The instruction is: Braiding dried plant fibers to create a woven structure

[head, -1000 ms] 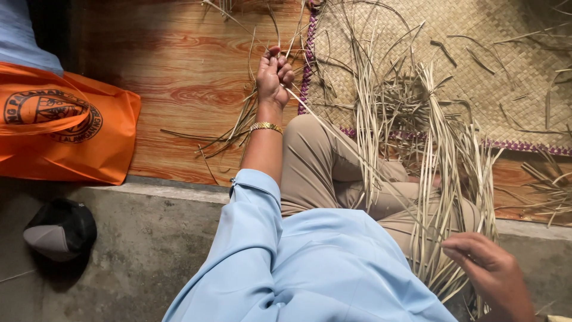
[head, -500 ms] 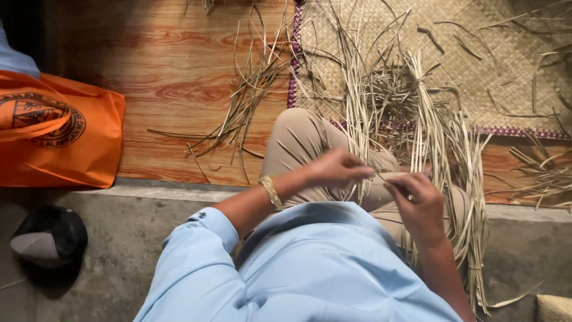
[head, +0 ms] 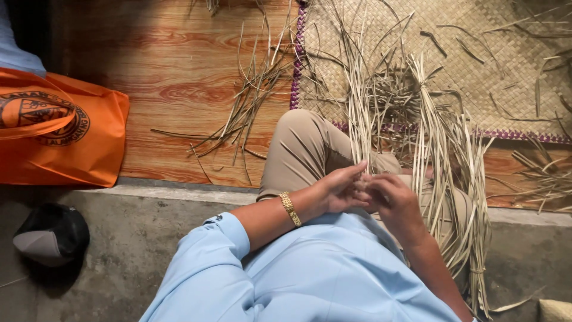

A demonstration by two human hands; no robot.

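My left hand (head: 341, 189), with a gold bracelet (head: 290, 209) on the wrist, meets my right hand (head: 394, 200) over my lap. Their fingertips close together on a thin dried reed strip (head: 364, 179). A long bundle of pale dried reed strips (head: 444, 173) drapes over my beige trouser leg (head: 304, 149) just right of the hands and runs up onto a woven mat (head: 476, 71). My light blue shirt fills the bottom of the view.
Loose reed strips (head: 250, 101) lie scattered on the wood-patterned floor (head: 179, 89). At the left lies an orange cloth bag (head: 59, 134). A black and grey cap (head: 50, 235) rests on the concrete step (head: 149, 250) below it.
My left hand drew back from the loose strips on the floor to my lap. My right hand rose from the lower right to meet it on a strip.
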